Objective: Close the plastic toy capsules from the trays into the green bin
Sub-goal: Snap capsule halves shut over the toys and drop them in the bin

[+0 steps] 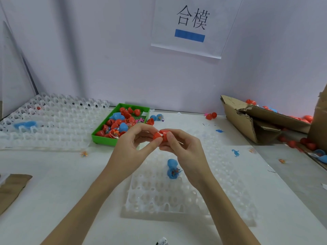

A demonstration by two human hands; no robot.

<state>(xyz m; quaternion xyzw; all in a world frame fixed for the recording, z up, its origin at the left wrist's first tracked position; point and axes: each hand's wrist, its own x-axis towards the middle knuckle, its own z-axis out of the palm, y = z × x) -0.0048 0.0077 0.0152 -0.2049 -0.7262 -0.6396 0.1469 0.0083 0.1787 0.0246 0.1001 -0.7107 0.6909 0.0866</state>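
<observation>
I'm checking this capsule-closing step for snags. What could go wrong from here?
1. White paper sticks out between the halves of the red capsule pinched by the left hand and right hand; it may jam the seam.
2. The open blue capsule lies on the clear tray beneath the hands, its contents exposed; a bump might spill them.

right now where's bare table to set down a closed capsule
Bare table lies left of the near tray, in front of the stacked trays and green bin. It is crowded at the right by the cardboard box with loose capsules. Both hands, left hand and right hand, hold a red capsule.
</observation>
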